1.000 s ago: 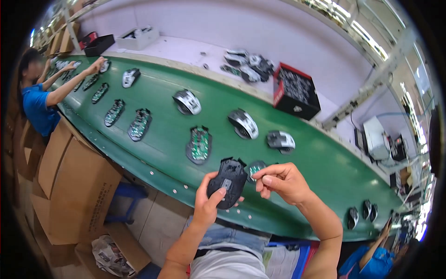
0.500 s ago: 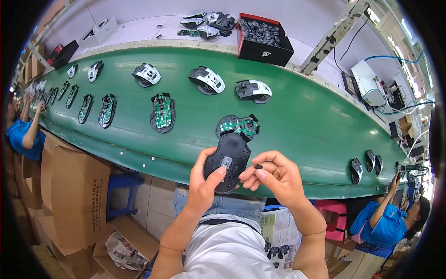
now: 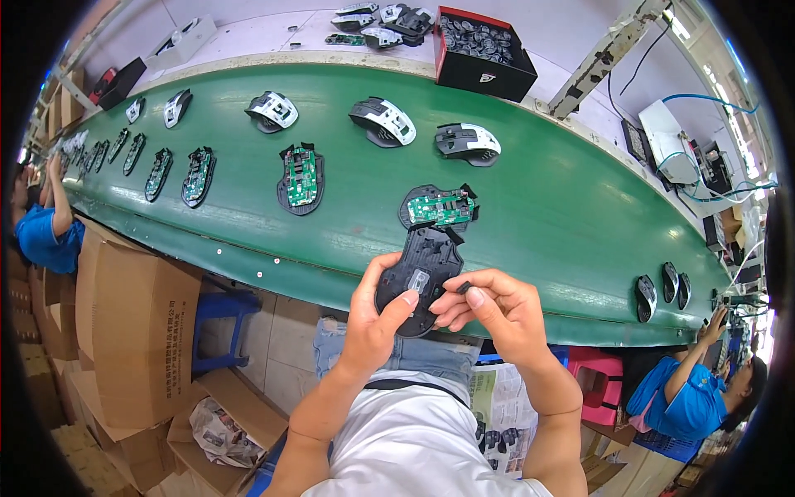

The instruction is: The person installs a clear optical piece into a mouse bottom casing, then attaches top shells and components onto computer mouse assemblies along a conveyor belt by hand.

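A black computer mouse base point(image 3: 431, 251) is gripped in my left hand point(image 3: 373, 323), its thumb pressed near the pale rectangular window in the base. Between the thumb and forefinger of my right hand point(image 3: 505, 311) is a small black piece point(image 3: 464, 287), too small to name. The right fingertips are at the right edge of the base. Just beyond lies another mouse base with a green circuit board point(image 3: 439, 209) on the green belt point(image 3: 571, 248). White-and-grey mouse top shells, one of them a nearby shell point(image 3: 468, 142), sit farther off.
Several boards on black bases, including one board point(image 3: 300, 178), line the belt leftward. A black-and-red box point(image 3: 487, 79) of small round parts stands on the back ledge. Three mice point(image 3: 646, 296) lie at the right. People in blue work at both sides; cardboard boxes point(image 3: 141, 331) stand lower left.
My right hand has come closer to the base, its fingers now at the edge. The base has turned slightly and shows more of its face. The whole view has shifted a little.
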Available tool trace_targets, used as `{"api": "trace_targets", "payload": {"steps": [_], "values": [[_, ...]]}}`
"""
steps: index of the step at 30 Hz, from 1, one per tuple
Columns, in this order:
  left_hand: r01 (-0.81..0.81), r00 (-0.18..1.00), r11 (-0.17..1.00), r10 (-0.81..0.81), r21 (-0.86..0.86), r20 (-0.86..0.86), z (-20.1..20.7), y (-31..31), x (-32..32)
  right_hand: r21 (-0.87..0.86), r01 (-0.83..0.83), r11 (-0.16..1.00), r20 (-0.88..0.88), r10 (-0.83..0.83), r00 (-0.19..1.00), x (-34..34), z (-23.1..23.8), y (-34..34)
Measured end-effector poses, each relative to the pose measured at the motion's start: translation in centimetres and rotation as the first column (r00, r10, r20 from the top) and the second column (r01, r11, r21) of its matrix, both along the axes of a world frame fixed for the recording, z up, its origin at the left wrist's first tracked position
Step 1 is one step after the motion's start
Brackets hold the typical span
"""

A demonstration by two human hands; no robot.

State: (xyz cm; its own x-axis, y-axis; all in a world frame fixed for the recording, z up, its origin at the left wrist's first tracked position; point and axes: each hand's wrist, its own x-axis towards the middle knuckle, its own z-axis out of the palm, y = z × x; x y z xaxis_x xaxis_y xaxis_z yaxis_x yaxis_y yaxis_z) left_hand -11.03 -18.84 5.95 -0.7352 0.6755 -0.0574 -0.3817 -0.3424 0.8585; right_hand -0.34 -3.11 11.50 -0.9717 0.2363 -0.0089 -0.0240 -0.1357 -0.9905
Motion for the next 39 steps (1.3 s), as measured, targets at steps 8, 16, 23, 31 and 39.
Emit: {"api": "trace_targets", "payload": {"steps": [8,16,23,31,39], "values": [[-0.005,1.0,1.0,0.005,0.018,-0.011,-0.4,-0.5,-0.5,0.026,-0.019,0.999,0.04,0.018,0.999,-0.6,-0.6,-0.6],[-0.006,0.998,0.998,0.002,0.067,0.066,-0.4,-1.0,-0.5,0.11,0.021,0.994,0.093,-0.031,0.995,-0.9,-0.8,-1.1],[0.025,0.99,0.992,-0.042,0.124,0.138,-0.6,-1.3,-0.5,0.209,0.065,0.976,0.053,-0.078,0.996,-1.1,-1.5,-1.0],[0.125,0.932,0.957,-0.204,0.262,0.299,-0.6,-1.8,-1.6,0.14,0.162,0.977,0.033,-0.168,0.985,-0.4,-1.8,-0.3],[0.14,0.929,0.956,-0.216,0.256,0.3,-0.6,-1.9,-1.9,0.09,0.161,0.983,0.038,-0.165,0.986,-0.5,-2.3,-0.6]]}}
